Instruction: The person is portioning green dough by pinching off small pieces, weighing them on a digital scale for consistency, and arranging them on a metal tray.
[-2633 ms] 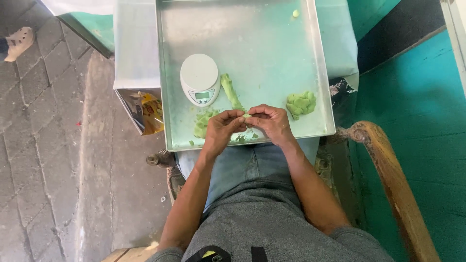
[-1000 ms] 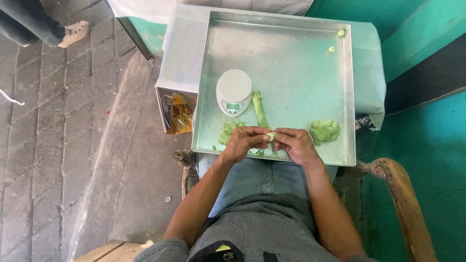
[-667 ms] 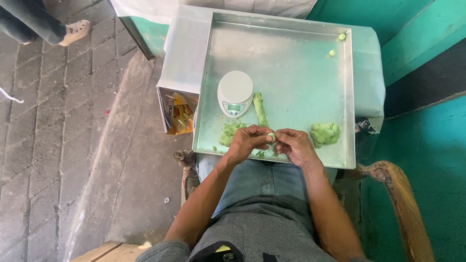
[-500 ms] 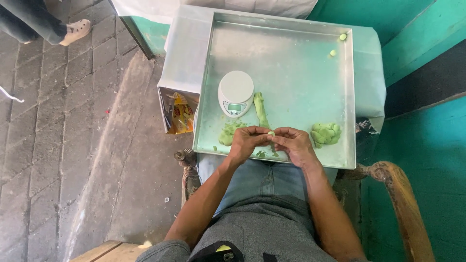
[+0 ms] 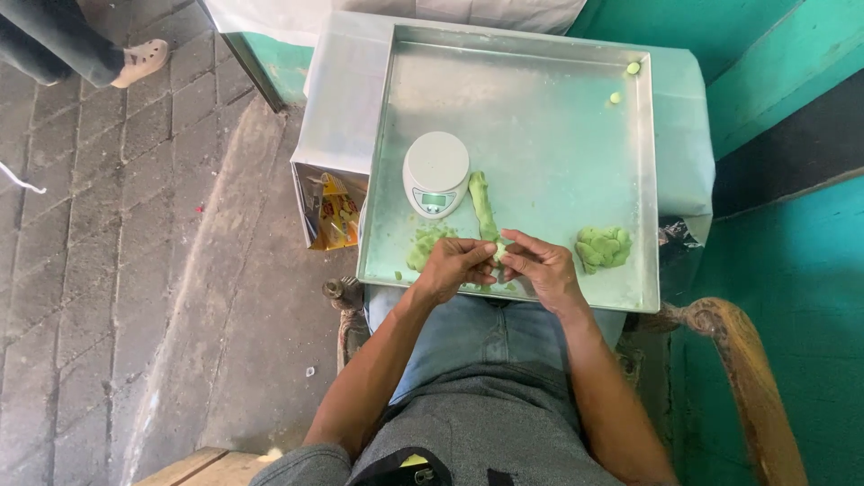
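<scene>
Where our left hand (image 5: 454,265) and right hand (image 5: 538,265) meet, we pinch one small pale-green dough piece (image 5: 498,251) over the square metal tray (image 5: 540,135), beside the round white scale (image 5: 436,173).

Tray (image 5: 540,117) far half open; scale (image 5: 436,173), dough roll (image 5: 482,205), dough pile (image 5: 603,247) crowd near edge.

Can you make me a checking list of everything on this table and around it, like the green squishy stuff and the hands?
Surface: metal tray on a covered table.
Job's things: green dough strip; small piece pinched between both hands; dough pile.
Clutter: round kitchen scale; two dough balls in the far corner.
Hands: left hand and right hand, fingers together.
Cables: nothing seen.
Surroundings: paved floor, teal wall, wooden chair arm, another person's shoe.
</scene>
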